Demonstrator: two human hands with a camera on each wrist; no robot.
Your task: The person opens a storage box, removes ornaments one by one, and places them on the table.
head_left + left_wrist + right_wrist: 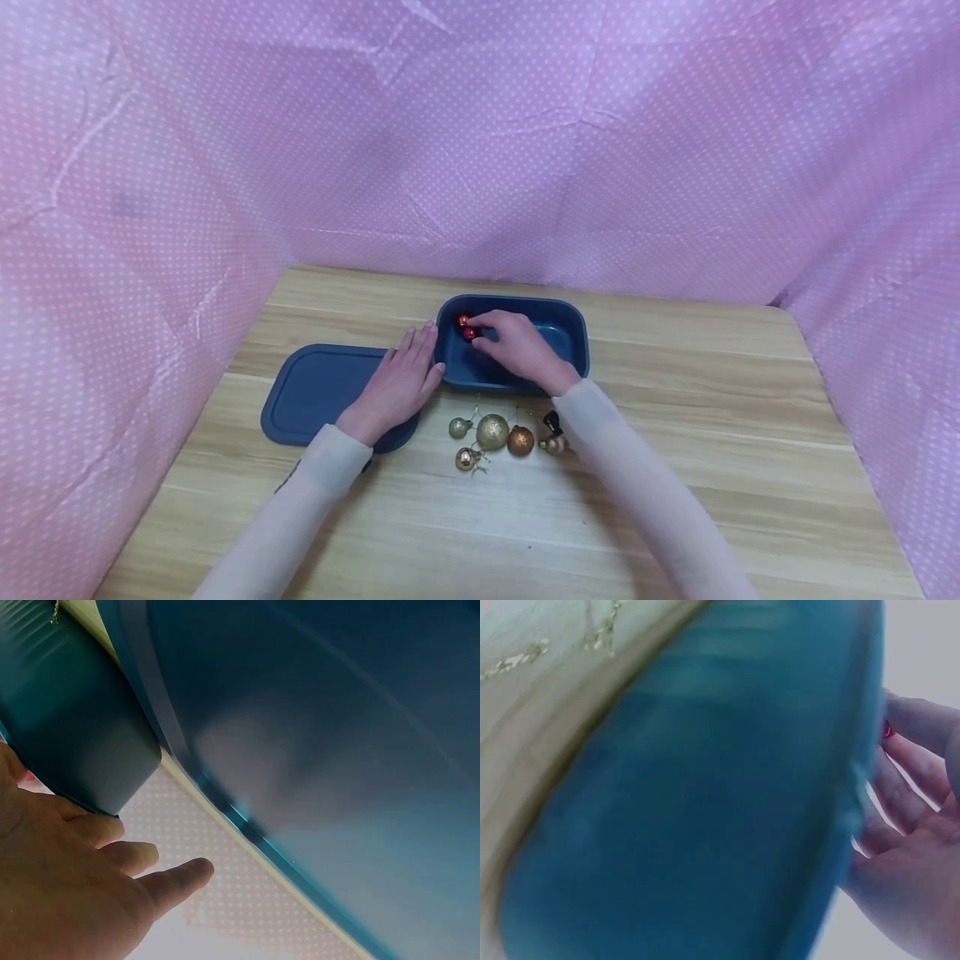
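Note:
My right hand [517, 343] reaches into a dark blue rectangular box [583, 333]. Its thumb and index fingertip pinch a small red bauble [470, 333], and a second red bauble [463, 320] lies against it at the box's left end. In the right wrist view the box's wall hides the fingertips and all but a sliver of red bauble [887, 730]. My left hand [397, 383] lies with straight fingers along the outside of the box's left end. Below its palm and wrist is the flat blue lid [322, 392], partly covered by the hand.
In front of the box lie several Christmas baubles: a large glittery gold bauble [492, 432], a copper bauble [521, 441], a small pale gold bauble [459, 428] and a shiny gold bauble [467, 459]. More baubles [553, 444] sit beside my right sleeve. Pink dotted cloth [525, 167] surrounds the wooden table [690, 367].

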